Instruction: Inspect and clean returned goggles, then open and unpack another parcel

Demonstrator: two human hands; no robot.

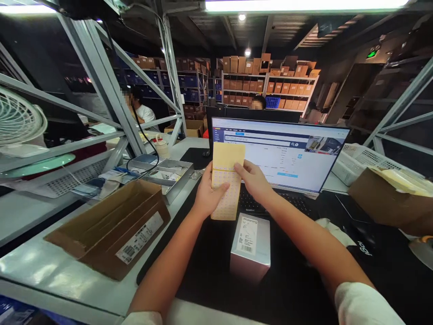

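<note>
I see my left hand and right hand, fingers closed on a sticker sheet, small box just below, monitor behind

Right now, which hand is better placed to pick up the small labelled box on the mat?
Probably right. The right hand only pinches the sticker sheet at its edge, in line with the box; the left hand wraps the sheet's lower half, supporting it.

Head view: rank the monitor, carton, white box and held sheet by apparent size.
1. monitor
2. carton, nearer the camera
3. white box and sheet look alike; not ranked
</note>
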